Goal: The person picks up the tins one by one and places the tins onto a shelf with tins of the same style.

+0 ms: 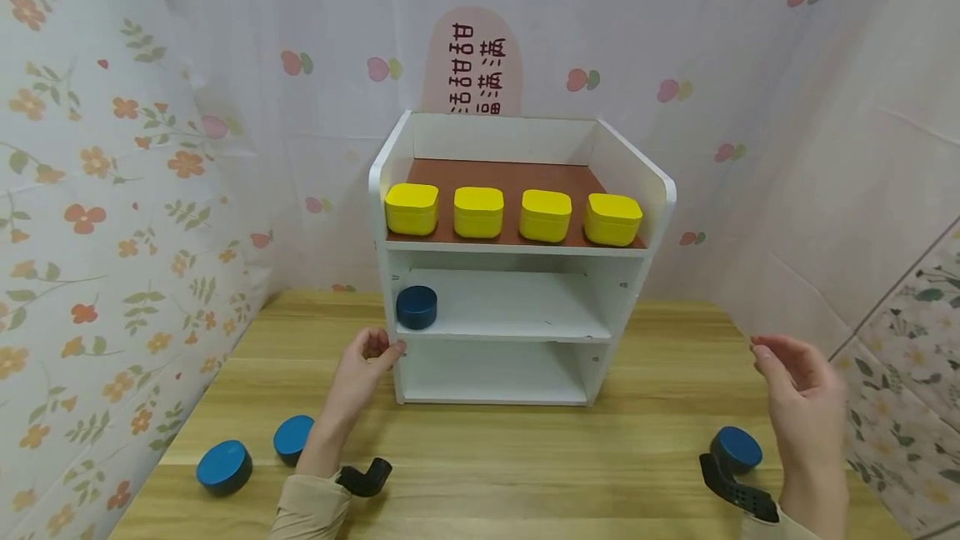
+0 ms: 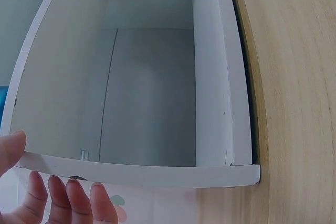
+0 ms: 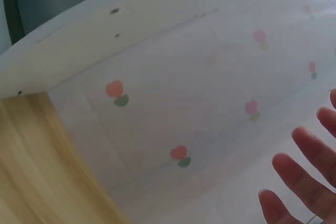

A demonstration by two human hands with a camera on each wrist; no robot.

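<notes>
My left hand (image 1: 363, 369) is at the left side panel of a small white shelf unit (image 1: 491, 394). Its thumb (image 2: 11, 148) is at the panel's front edge, with loosely bent fingers (image 2: 79, 203) along the outer side. I cannot tell how firmly they touch. A dark blue round tin (image 1: 417, 307) stands at the left end of the middle shelf, just above this hand. Out to the right, my right hand (image 1: 808, 407) hangs in the air with relaxed fingers and nothing in it. Another blue round tin (image 1: 738, 448) lies below it, partly hidden by the wrist strap.
Several yellow boxes (image 1: 478, 212) stand in a row on the brown top shelf. Two blue round tins (image 1: 224, 467) (image 1: 292, 438) lie on the wooden table (image 1: 510, 473) at left, one partly behind my left forearm. Patterned curtains (image 1: 300, 148) surround the table.
</notes>
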